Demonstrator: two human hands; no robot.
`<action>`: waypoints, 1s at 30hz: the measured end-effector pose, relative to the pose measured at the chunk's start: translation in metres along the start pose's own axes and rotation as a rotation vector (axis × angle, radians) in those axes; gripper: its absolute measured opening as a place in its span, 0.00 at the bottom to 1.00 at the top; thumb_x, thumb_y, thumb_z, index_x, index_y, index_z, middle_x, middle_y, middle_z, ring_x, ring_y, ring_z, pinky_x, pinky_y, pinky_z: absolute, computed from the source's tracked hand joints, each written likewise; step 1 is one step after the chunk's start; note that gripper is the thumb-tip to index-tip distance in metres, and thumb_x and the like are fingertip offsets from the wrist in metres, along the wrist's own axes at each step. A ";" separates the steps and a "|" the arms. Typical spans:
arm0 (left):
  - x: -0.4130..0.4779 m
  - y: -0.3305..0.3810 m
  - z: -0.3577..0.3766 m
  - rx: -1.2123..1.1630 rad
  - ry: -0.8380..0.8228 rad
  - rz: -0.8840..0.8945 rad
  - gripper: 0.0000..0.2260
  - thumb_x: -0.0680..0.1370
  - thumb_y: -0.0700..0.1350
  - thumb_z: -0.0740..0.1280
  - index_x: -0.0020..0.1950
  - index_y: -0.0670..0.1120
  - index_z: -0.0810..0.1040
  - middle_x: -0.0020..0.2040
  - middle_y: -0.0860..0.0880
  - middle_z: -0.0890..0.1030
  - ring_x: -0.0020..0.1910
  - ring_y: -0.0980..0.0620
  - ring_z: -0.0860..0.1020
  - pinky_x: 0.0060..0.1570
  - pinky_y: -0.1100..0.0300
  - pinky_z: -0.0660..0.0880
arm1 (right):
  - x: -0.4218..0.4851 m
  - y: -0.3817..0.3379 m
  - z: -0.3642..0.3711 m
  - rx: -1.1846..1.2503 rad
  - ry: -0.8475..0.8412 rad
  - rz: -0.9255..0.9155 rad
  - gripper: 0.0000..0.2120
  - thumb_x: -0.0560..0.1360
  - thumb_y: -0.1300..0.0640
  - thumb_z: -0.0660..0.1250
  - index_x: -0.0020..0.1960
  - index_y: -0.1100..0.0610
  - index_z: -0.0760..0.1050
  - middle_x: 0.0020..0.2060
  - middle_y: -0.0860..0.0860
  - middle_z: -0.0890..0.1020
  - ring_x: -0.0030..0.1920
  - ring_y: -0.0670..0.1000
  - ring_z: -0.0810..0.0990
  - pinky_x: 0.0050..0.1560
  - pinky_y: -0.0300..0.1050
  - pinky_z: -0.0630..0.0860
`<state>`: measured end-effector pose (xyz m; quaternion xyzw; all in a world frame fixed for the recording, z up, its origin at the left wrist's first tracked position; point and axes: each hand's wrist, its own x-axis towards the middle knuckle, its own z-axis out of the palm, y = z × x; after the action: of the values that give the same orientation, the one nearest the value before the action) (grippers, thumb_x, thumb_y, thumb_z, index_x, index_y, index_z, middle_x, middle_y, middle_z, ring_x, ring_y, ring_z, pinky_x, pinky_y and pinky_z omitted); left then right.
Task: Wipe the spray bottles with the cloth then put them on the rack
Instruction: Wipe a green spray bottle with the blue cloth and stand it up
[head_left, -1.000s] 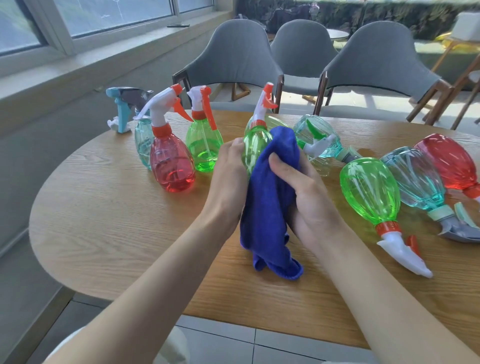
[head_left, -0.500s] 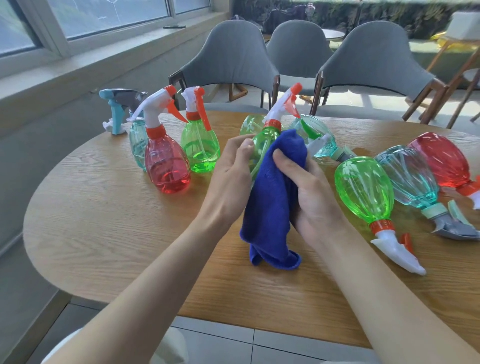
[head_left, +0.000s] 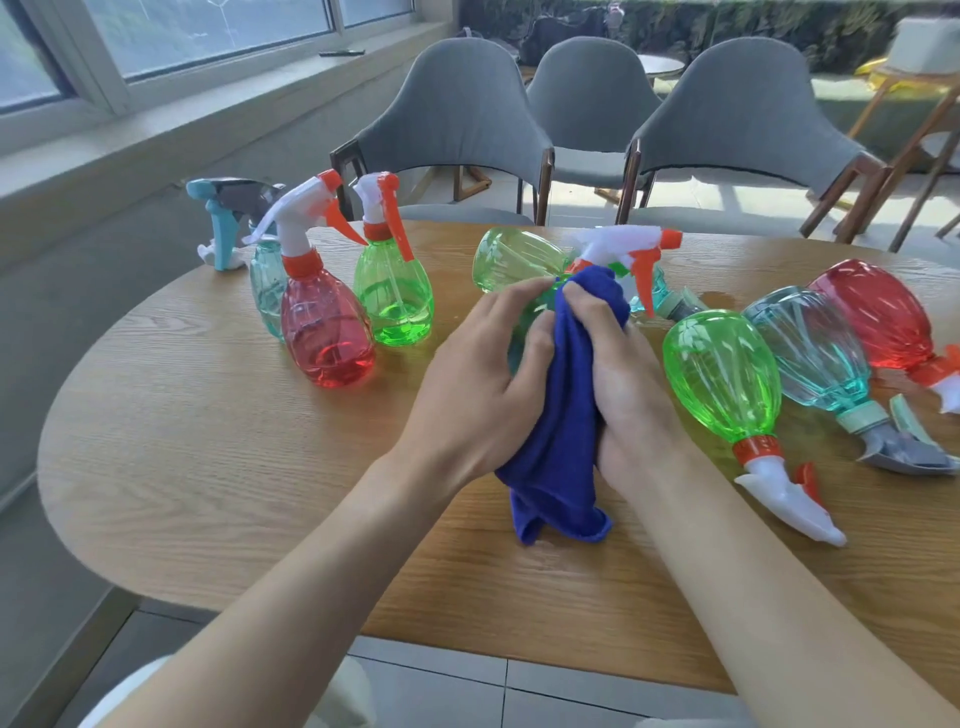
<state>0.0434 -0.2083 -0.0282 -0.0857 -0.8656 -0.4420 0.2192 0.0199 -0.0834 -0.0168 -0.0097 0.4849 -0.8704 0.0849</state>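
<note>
Above the table's middle, my left hand (head_left: 488, 374) grips the body of a green spray bottle (head_left: 618, 249), whose white and orange head sticks out to the right. My right hand (head_left: 618, 379) holds a blue cloth (head_left: 561, 441) wrapped around that bottle; the cloth's tail hangs down to the table. Most of the bottle's body is hidden by hands and cloth. Upright at the left stand a red bottle (head_left: 324, 332), a green bottle (head_left: 392, 296) and a teal bottle (head_left: 265, 291).
Lying on the wooden table (head_left: 208, 441) to the right are a green bottle (head_left: 727, 379), a teal bottle (head_left: 810, 348) and a red bottle (head_left: 883, 317); another green one (head_left: 514, 260) lies behind my hands. Grey chairs (head_left: 457, 119) stand beyond the table. No rack is in view.
The held bottle has tilted, its spray head swinging from upright to pointing right. My right hand slid the cloth up toward the bottle's neck.
</note>
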 end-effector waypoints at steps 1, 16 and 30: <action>-0.002 0.001 0.000 0.056 -0.010 0.049 0.18 0.88 0.51 0.59 0.77 0.51 0.75 0.69 0.55 0.80 0.67 0.57 0.78 0.67 0.59 0.73 | 0.001 -0.002 -0.001 0.008 0.032 0.010 0.06 0.82 0.52 0.71 0.51 0.54 0.79 0.36 0.49 0.81 0.36 0.48 0.82 0.37 0.41 0.81; -0.005 0.000 0.000 0.154 0.002 0.119 0.21 0.88 0.57 0.56 0.76 0.49 0.75 0.69 0.54 0.80 0.66 0.55 0.78 0.64 0.60 0.74 | 0.003 0.006 0.001 -0.022 -0.014 -0.051 0.08 0.83 0.54 0.71 0.59 0.58 0.79 0.46 0.56 0.81 0.46 0.54 0.82 0.45 0.46 0.81; 0.001 -0.002 -0.008 -0.012 -0.014 -0.107 0.22 0.81 0.54 0.57 0.74 0.55 0.77 0.68 0.59 0.79 0.66 0.60 0.77 0.68 0.54 0.74 | -0.001 0.015 0.001 -0.030 -0.079 0.049 0.05 0.84 0.53 0.69 0.54 0.55 0.79 0.42 0.54 0.83 0.42 0.52 0.84 0.41 0.46 0.81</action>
<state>0.0441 -0.2155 -0.0249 -0.0439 -0.8678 -0.4576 0.1885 0.0230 -0.0921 -0.0293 -0.0336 0.4941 -0.8597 0.1251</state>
